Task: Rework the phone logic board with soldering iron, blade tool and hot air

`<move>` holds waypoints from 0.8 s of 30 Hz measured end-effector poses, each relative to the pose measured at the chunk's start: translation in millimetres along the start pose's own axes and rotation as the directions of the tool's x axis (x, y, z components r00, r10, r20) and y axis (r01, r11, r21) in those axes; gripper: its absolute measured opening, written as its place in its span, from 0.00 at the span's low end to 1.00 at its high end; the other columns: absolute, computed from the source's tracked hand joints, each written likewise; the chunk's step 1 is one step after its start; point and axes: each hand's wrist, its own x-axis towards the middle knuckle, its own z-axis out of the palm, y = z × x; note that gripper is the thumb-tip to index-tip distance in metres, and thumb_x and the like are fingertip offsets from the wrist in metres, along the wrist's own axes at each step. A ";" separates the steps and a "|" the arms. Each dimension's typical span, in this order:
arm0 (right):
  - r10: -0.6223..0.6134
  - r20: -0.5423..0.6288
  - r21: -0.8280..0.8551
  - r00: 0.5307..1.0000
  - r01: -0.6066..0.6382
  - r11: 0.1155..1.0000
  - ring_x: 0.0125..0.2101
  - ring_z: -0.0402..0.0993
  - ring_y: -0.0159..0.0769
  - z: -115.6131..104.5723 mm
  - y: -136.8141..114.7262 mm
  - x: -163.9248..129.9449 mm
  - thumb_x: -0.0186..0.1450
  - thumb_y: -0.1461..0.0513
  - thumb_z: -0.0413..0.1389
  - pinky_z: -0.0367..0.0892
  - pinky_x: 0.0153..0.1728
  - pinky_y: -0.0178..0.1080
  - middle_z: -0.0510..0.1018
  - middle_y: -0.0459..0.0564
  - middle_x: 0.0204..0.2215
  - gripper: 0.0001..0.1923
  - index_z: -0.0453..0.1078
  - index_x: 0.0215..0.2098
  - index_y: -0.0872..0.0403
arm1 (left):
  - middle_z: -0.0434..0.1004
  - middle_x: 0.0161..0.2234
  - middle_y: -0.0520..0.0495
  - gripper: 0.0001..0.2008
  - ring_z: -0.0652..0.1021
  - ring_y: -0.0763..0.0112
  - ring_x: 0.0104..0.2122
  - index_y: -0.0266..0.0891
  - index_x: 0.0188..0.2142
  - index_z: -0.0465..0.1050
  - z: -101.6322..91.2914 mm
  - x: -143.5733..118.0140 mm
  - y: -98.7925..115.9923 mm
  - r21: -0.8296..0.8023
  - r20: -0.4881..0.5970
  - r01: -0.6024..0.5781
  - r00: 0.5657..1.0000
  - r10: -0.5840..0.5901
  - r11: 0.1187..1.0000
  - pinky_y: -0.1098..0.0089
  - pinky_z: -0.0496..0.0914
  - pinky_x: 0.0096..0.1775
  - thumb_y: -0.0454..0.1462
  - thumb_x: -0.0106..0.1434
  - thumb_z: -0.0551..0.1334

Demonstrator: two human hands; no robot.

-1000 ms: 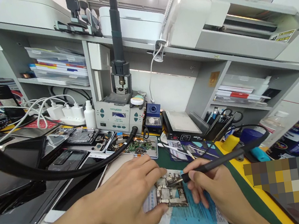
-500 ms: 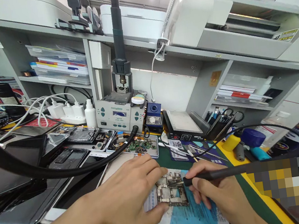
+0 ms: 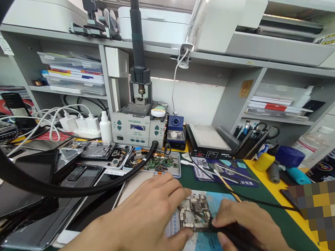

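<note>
A small phone circuit board (image 3: 194, 213) lies on a blue mat (image 3: 203, 245) near the front edge of the bench. My left hand (image 3: 150, 223) pins the board between thumb and fingers along its left side. A black soldering iron (image 3: 233, 236) is gripped like a pen in my right hand (image 3: 250, 226), its tip touching the board's lower right part. The iron's thin cable (image 3: 259, 200) trails off to the right.
A grey rework station (image 3: 136, 125) with a black hose (image 3: 4, 165) stands behind. Several phones and screens (image 3: 49, 192) lie at the left. A tray of small parts (image 3: 157, 164), a black heating plate (image 3: 208, 140), tweezers (image 3: 225, 179) and tool holders (image 3: 256, 134) crowd the right.
My right hand has swung the soldering iron round, so its handle points toward me instead of out to the right. The tip has moved lower on the board. The view shifted slightly.
</note>
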 end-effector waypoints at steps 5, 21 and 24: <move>-0.104 -0.024 0.015 0.994 0.104 0.994 0.21 0.74 0.38 5.8 6.5 -0.9 0.55 0.66 0.60 0.65 0.25 0.38 0.78 0.45 0.22 0.07 0.74 0.31 0.47 | 0.75 0.45 0.41 0.22 0.73 0.52 0.48 0.37 0.54 0.71 0.0 -1.5 -0.1 -0.008 0.008 0.006 1.000 -0.006 1.000 0.51 0.68 0.52 0.43 0.64 0.63; -0.418 0.018 -0.065 0.908 0.418 0.906 0.19 0.70 0.32 8.6 16.0 3.7 0.57 0.71 0.52 0.61 0.21 0.35 0.73 0.44 0.23 0.12 0.67 0.37 0.52 | 0.75 0.44 0.41 0.20 0.73 0.53 0.46 0.36 0.52 0.72 -3.1 1.8 1.2 -0.013 0.020 0.008 1.000 -0.008 1.000 0.52 0.69 0.51 0.43 0.64 0.63; -0.428 0.010 -0.059 0.904 0.428 0.902 0.19 0.71 0.33 9.3 16.1 3.4 0.57 0.71 0.52 0.61 0.22 0.35 0.73 0.45 0.23 0.12 0.67 0.37 0.52 | 0.75 0.44 0.42 0.20 0.73 0.54 0.46 0.36 0.53 0.72 -2.3 1.1 1.0 -0.011 0.015 0.004 1.000 -0.004 1.000 0.53 0.69 0.50 0.42 0.64 0.63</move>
